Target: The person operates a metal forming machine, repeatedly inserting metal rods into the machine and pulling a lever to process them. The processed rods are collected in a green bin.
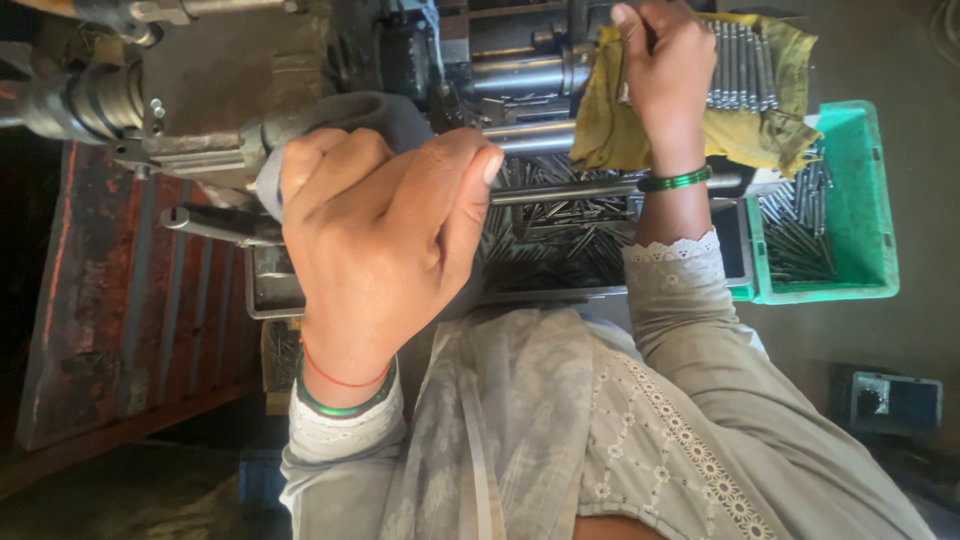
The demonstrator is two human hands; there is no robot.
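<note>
Head view, looking down past a pale embroidered sleeve (700,330) onto a metal-working machine (250,90), taken below as the landmark.

- Left hand (385,230): clenched around a dark rounded lever grip (350,115) that juts from the machine's front. The lever's long axis runs roughly left to right across the picture, its padded end toward the machine's middle. Green bangle and red thread at the wrist.
- Right hand (665,75): closed on a thin steel rod (627,70), apparently pinched between thumb and fingers, though the fingers hide most of it. The rod stands close to upright in the picture, at the machine's right end, over a yellow cloth (610,130). Green bangle at the wrist.
- Row of like rods (745,65): lying side by side on the cloth, just right of the hand, long axes parallel, running top to bottom.
- Metal tray (560,250): below the machine's bright round bars (530,135), heaped with crossed rods pointing every way; partly blocked by the left hand.
- Green plastic bin (860,210): right of the tray, holding more rods.
- Rust-red panel (120,300): left of the machine.
- Small grey control box (890,400): lower right, well apart from the machine.
</note>
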